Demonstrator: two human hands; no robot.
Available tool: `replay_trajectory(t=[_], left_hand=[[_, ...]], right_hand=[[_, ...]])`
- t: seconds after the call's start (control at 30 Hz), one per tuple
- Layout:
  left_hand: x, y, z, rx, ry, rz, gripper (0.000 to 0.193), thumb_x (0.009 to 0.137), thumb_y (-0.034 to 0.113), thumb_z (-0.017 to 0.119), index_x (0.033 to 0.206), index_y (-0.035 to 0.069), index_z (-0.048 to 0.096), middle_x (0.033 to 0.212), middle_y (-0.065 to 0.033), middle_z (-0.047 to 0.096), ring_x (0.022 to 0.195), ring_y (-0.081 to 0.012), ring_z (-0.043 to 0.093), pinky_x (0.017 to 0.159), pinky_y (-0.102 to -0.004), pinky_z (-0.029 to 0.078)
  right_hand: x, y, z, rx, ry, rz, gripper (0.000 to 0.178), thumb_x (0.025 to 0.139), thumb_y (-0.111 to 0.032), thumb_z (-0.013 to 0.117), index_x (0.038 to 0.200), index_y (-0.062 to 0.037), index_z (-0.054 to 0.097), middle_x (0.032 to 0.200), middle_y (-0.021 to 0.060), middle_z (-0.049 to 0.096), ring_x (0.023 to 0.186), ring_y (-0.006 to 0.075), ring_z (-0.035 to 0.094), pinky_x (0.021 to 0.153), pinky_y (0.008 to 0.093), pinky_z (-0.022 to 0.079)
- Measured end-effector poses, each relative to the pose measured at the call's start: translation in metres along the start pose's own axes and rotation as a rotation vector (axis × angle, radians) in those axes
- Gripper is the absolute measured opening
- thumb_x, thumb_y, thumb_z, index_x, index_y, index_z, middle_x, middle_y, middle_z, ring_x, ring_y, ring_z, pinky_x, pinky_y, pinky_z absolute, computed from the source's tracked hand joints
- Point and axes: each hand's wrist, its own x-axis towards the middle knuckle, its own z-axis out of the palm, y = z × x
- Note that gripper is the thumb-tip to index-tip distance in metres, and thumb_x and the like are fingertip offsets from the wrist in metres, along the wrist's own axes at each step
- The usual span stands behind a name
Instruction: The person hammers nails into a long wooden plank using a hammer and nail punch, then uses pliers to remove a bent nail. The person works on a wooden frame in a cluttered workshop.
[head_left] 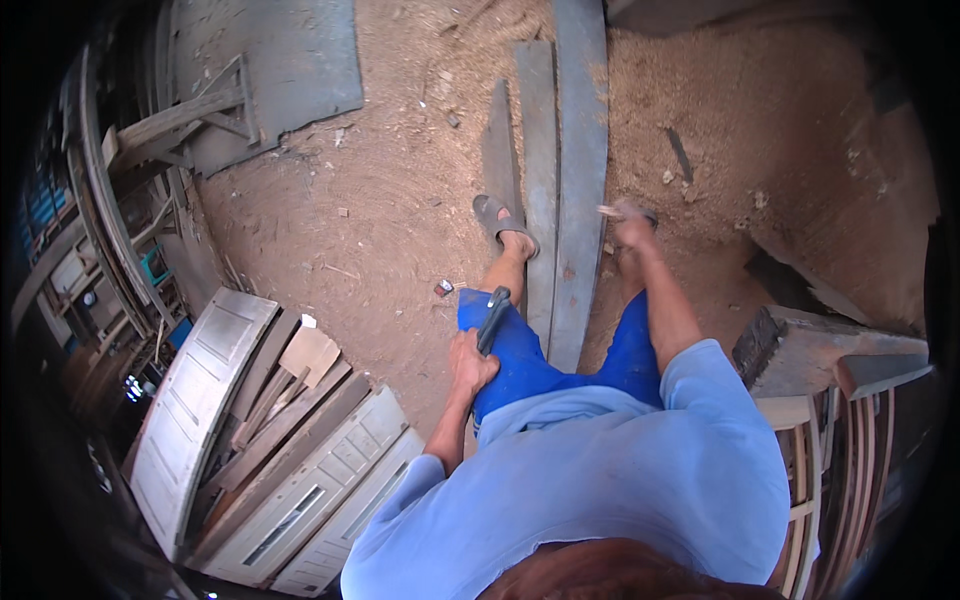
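Observation:
My left hand (472, 362) is closed at my left thigh around a dark hand tool (492, 318) with a rounded end. Its exact kind is unclear. My right hand (631, 224) reaches forward and down, just right of a wide grey plank (583, 130). Motion smears its fingers, and a pale tip shows at their left side; whether that is a fingertip or a held thing I cannot make out. Left of the wide plank lies a narrower board (541, 150), with a shorter pointed board (499, 135) beside it. These boards run lengthwise between my sandalled feet.
Stacked panelled doors (205, 400) and wood offcuts (285, 425) stand at lower left. A wooden frame (180, 120) and a grey sheet (300, 70) are at upper left. Timber (830, 350) is piled at right. Wood shavings and a dark scrap (679, 155) lie on the dirt floor.

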Motion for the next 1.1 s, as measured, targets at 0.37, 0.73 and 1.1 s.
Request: replay_trajectory(t=[0.37, 0.73, 1.1], left_hand=[[0.0, -0.056, -0.075, -0.406, -0.097, -0.066, 0.046, 0.07, 0.021, 0.065, 0.112, 0.005, 0.066, 0.106, -0.0241, 0.07, 0.105, -0.042, 0.066, 0.091, -0.0464, 0.051], [-0.002, -0.242, -0.096, -0.846, -0.039, -0.528, 0.034, 0.072, 0.021, 0.071, 0.101, 0.001, 0.069, 0.086, -0.0133, 0.072, 0.078, -0.0218, 0.071, 0.069, -0.0365, 0.056], [-0.007, -0.251, -0.12, -1.089, -0.088, -0.648, 0.039, 0.071, 0.02, 0.07, 0.103, -0.002, 0.072, 0.097, -0.0198, 0.074, 0.091, -0.0318, 0.073, 0.075, -0.0406, 0.056]], right_hand=[[-0.145, -0.196, -0.059, -0.499, -0.11, -0.609, 0.06, 0.081, -0.017, 0.064, 0.139, -0.003, 0.058, 0.114, 0.0278, 0.069, 0.099, 0.0398, 0.069, 0.084, 0.0458, 0.055], [-0.211, -0.286, -0.083, -0.274, 0.015, -0.116, 0.042, 0.083, -0.014, 0.053, 0.117, 0.0039, 0.07, 0.093, 0.0205, 0.074, 0.076, 0.0279, 0.071, 0.065, 0.0395, 0.056], [-0.09, -0.418, -0.043, -1.063, -0.146, -1.022, 0.02, 0.078, -0.02, 0.065, 0.063, -0.0077, 0.064, 0.064, 0.015, 0.062, 0.064, 0.0322, 0.063, 0.056, 0.0429, 0.047]])
